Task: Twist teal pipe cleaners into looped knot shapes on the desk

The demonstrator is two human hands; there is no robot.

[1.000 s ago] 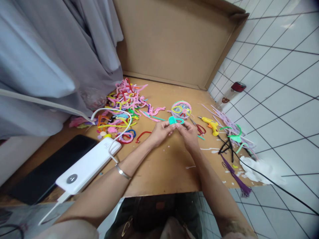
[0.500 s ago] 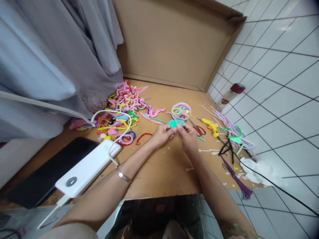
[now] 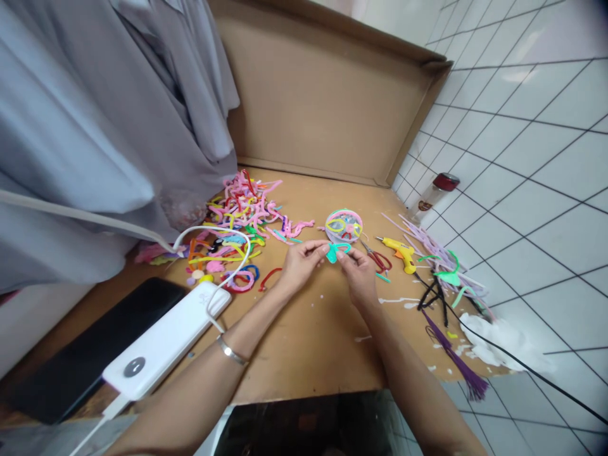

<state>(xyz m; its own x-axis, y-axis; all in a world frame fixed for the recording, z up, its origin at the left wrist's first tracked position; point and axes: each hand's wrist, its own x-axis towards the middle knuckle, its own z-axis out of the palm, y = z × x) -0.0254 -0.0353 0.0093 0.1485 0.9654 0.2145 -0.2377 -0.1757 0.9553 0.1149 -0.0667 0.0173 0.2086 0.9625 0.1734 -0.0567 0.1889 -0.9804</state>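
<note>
Just beyond the hands, a round, pink-rimmed container (image 3: 352, 214) holds colorful bits too small to identify. The tan tabletop (image 3: 304, 354), spotted white, stretches from forearms to near edge. Left hand (image 3: 304, 262) and right hand (image 3: 360, 272) pinch a looped, fuzzy green piece (image 3: 332, 253), fingertips closed, between piled fuzzy stems (image 3: 244, 206) and red-handled scissors (image 3: 377, 258).

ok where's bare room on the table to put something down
Between your left arm and right arm, mostly bare; behind the tub, up to the cardboard, bare. Crowded: left, pipe cleaners and power bank; right, glue gun and tassel.
</note>
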